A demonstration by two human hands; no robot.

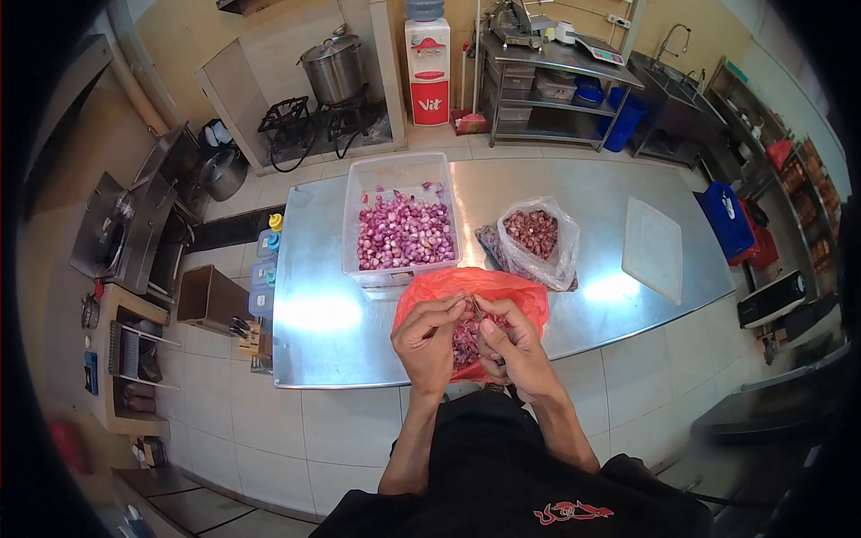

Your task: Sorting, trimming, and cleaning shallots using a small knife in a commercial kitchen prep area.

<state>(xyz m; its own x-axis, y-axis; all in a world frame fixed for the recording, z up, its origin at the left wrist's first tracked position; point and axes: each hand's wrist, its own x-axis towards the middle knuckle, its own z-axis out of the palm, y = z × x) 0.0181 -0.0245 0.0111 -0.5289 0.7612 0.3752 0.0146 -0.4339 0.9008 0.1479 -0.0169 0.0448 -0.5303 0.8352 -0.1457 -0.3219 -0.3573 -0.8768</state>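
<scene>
Hands [427, 344] together, pinching a small item [476, 308] hard to identify, above the red bag [504, 282], presumably to catch what falls.

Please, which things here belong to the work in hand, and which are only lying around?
Seem part of the work:
red bag
clear tub of purple shallots
plastic bag of browner shallots

Apparently only around:
steel pot
water dispenser
brown bin

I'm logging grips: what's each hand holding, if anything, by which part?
The right hand seems to hold a thin blade-like tool, its gripped part hidden. The left hand seems to pinch something too small to identify.
</scene>
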